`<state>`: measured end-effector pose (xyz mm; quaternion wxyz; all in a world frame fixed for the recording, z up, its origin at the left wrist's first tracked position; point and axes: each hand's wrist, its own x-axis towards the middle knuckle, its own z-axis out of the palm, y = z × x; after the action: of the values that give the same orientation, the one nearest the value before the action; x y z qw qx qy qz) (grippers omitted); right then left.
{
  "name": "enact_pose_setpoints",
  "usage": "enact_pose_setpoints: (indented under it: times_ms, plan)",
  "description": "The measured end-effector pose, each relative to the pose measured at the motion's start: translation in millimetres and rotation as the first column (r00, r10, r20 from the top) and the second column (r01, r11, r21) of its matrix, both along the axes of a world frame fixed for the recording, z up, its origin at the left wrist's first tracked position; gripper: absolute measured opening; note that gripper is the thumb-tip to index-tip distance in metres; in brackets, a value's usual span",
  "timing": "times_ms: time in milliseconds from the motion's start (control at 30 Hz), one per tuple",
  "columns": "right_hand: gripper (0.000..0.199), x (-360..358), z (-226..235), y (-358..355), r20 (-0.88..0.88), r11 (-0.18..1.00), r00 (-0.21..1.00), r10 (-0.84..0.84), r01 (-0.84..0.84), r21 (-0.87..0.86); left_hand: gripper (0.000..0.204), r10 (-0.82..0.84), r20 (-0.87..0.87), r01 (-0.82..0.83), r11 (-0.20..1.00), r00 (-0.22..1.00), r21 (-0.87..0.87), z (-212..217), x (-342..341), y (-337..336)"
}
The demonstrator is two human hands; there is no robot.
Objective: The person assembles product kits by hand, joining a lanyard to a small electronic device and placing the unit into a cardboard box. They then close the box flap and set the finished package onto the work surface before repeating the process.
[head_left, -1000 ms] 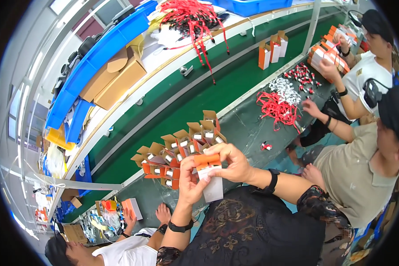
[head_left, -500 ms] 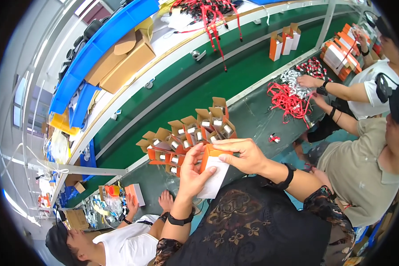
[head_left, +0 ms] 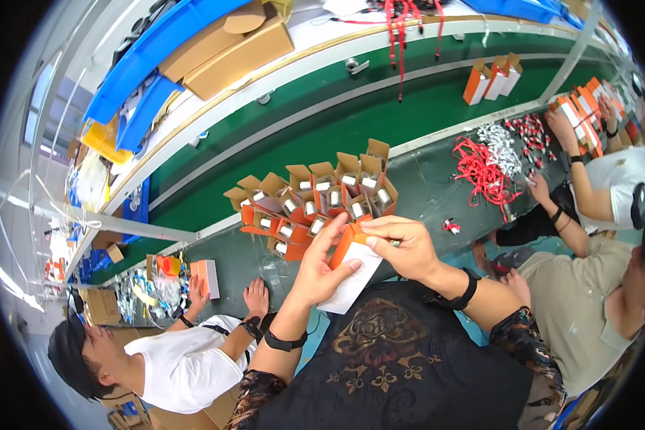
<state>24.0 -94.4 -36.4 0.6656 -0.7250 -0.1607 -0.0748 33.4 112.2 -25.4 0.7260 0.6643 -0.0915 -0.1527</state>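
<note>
Between my two hands is a small white and orange cardboard box point(head_left: 352, 276), held tilted in front of my chest. My left hand point(head_left: 321, 269) grips its side, with the thumb lying along the white face. At the orange upper end, my right hand point(head_left: 406, 247) pinches the box edge between thumb and fingers. The top flap looks folded down, though my fingers cover part of it. Just beyond stands a cluster of open orange boxes point(head_left: 314, 204), their brown flaps up and a white cylindrical item showing in each.
Red lanyards point(head_left: 480, 168) and silvery small parts point(head_left: 499, 147) lie on the dark bench at right. Three boxes point(head_left: 491, 79) stand on the green conveyor point(head_left: 279, 154). Co-workers sit left and right; the left one touches an orange and white box point(head_left: 206, 278).
My view has shifted, so the scene sits differently in the picture. My right fingers have drawn in closer round the box's orange end. The right-hand co-worker's hand has moved from the parts to the stacked boxes.
</note>
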Motion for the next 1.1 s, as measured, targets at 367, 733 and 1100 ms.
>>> enact_pose_setpoints:
  times_ms: [367, 733, 1100]
  plan:
    - [0.03, 12.5, -7.3, 21.4, 0.115, 0.992, 0.989, 0.092, -0.081, -0.097, 0.061, -0.208, 0.233, 0.169, 0.969, 0.95, 0.179, -14.4, 5.5, 34.3]
    - [0.033, 27.7, -15.2, 80.2, 0.097, 0.99, 0.992, 0.083, -0.071, -0.123, 0.043, 0.024, 0.023, -0.017, 0.965, 0.999, -0.263, -40.0, 2.1, 59.4]
    - [0.023, 12.8, -64.6, 4.0, -0.216, 0.714, 0.964, 0.157, -0.262, -0.65, 0.037, 0.823, 0.007, -0.813, 0.56, 0.568, 0.156, -127.6, -23.5, 205.3]
